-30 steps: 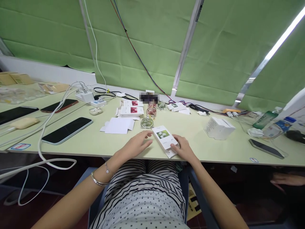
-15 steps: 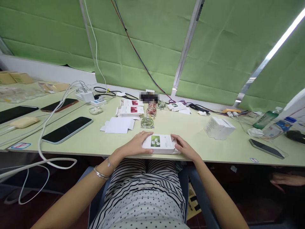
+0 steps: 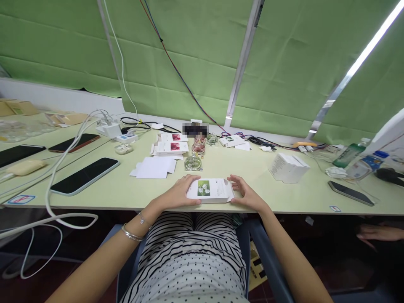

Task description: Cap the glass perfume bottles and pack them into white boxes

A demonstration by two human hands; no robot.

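Flat white rectangular carton (image 3: 217,189): smooth paperboard. Pale green worktop (image 3: 244,166): smooth, slight sheen. Green wall covering (image 3: 284,80): matt, creased.

A person's bare forearms (image 3: 104,252) reach forward; the left grip (image 3: 176,192) curls in a clasp, the right grip (image 3: 251,197) faces it, thumb (image 3: 239,200) and fingers (image 3: 238,180) parted.

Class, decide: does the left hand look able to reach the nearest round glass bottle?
Probably yes: nothing visible stands between the left hand and the bottle, though it would likely first release the box.
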